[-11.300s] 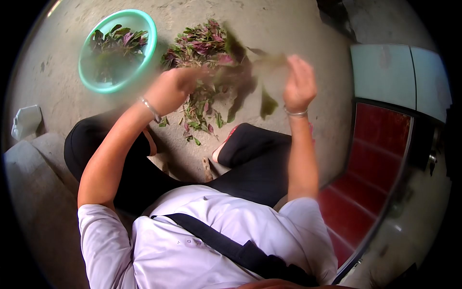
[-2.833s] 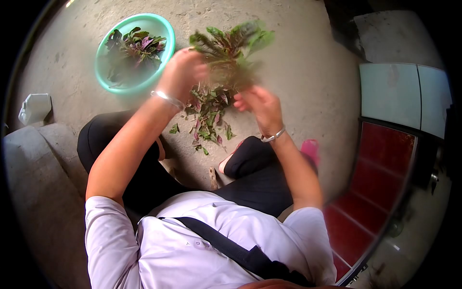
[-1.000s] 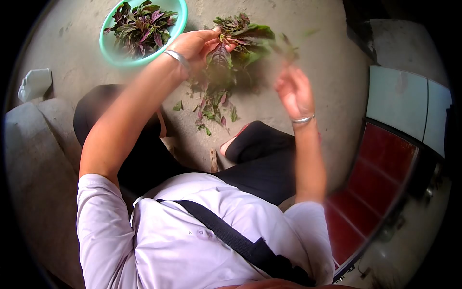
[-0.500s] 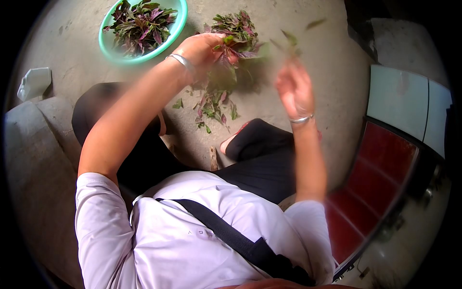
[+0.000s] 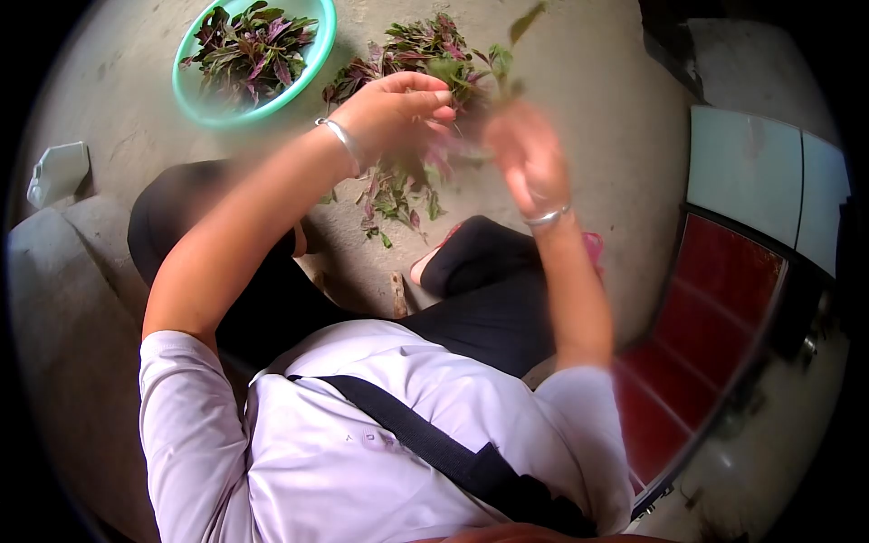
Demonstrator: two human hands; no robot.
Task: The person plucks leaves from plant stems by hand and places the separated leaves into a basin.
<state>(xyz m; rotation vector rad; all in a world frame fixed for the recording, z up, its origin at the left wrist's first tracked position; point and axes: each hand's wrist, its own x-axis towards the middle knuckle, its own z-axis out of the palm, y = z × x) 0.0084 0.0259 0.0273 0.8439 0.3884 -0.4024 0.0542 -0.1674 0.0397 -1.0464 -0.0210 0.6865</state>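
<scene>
My left hand (image 5: 398,110) is over the leaf heaps, thumb and fingers pinched together; what is between them, if anything, I cannot make out. Just beneath its fingers is a smeared purple leaf (image 5: 438,161), and whether it is held or loose is unclear. To the right, my right hand (image 5: 529,156) is blurred by motion, its fingers around a green leafy sprig (image 5: 500,61) that sticks up past them. Behind my hands lies a pile of purple-green leafy stems (image 5: 425,43) on the floor. A smaller scatter of leaves (image 5: 394,197) lies nearer to me.
A mint-green basin (image 5: 328,41) holding purple-green leaves stands at the upper left on the concrete floor (image 5: 597,127). A pale plastic container (image 5: 59,172) is at the far left. On the right are a red-panelled cabinet (image 5: 715,281) and my bent leg (image 5: 484,262).
My left hand has shifted slightly right, and the purple leaves clearly in its fingers before now show only as a blur beneath. My right hand has moved left, towards it, with the sprig.
</scene>
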